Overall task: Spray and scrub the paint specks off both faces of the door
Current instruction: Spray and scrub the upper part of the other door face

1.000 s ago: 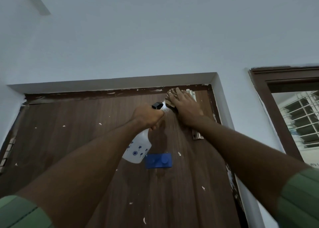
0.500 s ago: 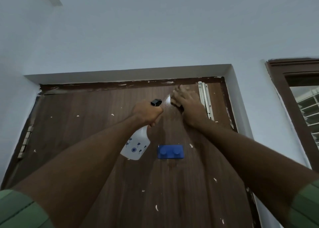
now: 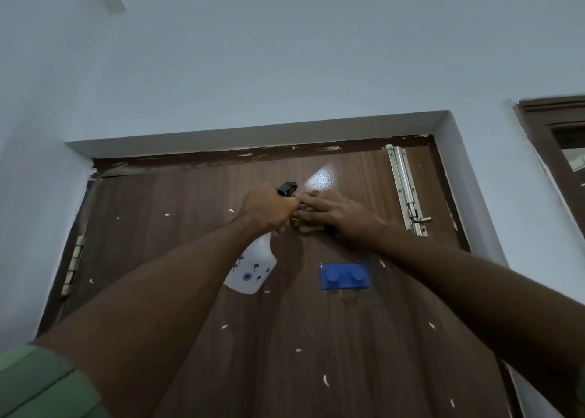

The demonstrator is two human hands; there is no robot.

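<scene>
Brown wood is filling our view: the door (image 3: 202,227) is standing shut in its frame (image 3: 253,156), and we are working high on this face. White specks (image 3: 325,380) are dotting it from top to bottom, with more smeared along the frame, so we are judging most of the job as left; the other face is hidden from us and we are taking it as not yet done. Near the top a wet patch (image 3: 321,178) is shining, and it is looking free of specks, so that small area is seeming dealt with. A bolt (image 3: 406,193) is sitting to its right and a blue hook plate (image 3: 345,276) is sticking below our hands. Our left hand (image 3: 267,208) is curling round the neck of the bottle (image 3: 251,270), which is hanging tilted against the wood with its black nozzle (image 3: 287,188) pointing at the wet patch. Our right hand (image 3: 337,215) is lying flat with fingers straight, pressing a cloth (image 3: 308,227) to the wood just beside the left; only an edge of it is showing.
</scene>
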